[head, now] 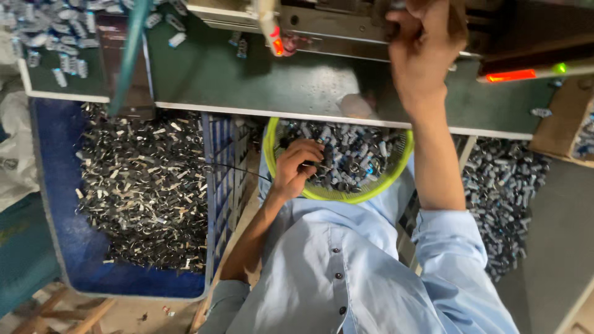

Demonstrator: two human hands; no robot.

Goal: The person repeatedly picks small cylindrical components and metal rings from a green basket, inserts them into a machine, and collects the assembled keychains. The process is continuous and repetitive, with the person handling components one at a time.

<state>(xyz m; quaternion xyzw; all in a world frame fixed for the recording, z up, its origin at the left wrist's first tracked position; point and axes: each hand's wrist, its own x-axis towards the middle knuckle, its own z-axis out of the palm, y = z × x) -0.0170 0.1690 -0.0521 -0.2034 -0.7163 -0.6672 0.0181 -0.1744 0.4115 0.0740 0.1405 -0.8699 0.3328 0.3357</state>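
A yellow-green mesh basket (270, 143) rests on my lap, filled with small grey and blue cylindrical metal parts (362, 154). My left hand (298, 164) is inside it at the left side, fingers curled around a few of the parts. My right hand (424, 37) is raised to the metal machine (334, 25) at the far edge of the green worktable (247, 77). Its fingers are closed against the machine; what they hold is hidden.
A blue crate (74, 247) full of dark metal scraps stands at my left. More cylindrical parts lie heaped at the right (504, 192) and on the table's far left (55, 31). An orange light bar (511, 75) glows at the right; a cardboard box (566, 120) sits beside it.
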